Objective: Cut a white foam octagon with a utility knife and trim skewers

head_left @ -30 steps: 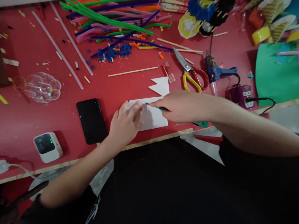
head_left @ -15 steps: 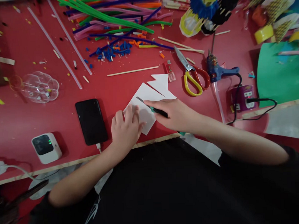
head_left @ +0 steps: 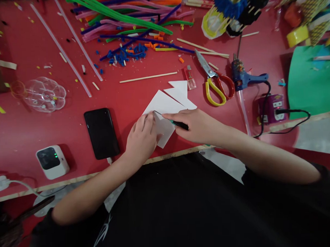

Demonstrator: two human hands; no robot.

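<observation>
Centrally in the frame, my left hand (head_left: 142, 136) rests unclenched on the paper (head_left: 164, 101), while my right hand (head_left: 198, 125) grasps a knife (head_left: 181, 125) over it. Beyond, scissors (head_left: 213, 74) lie right of centre, pipe cleaners (head_left: 124, 18) top middle.

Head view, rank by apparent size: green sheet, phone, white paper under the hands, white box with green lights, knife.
1. Green sheet, cut off by the frame
2. Phone and white paper: too close to rank, paper partly covered
3. White box
4. Knife, visible part
</observation>
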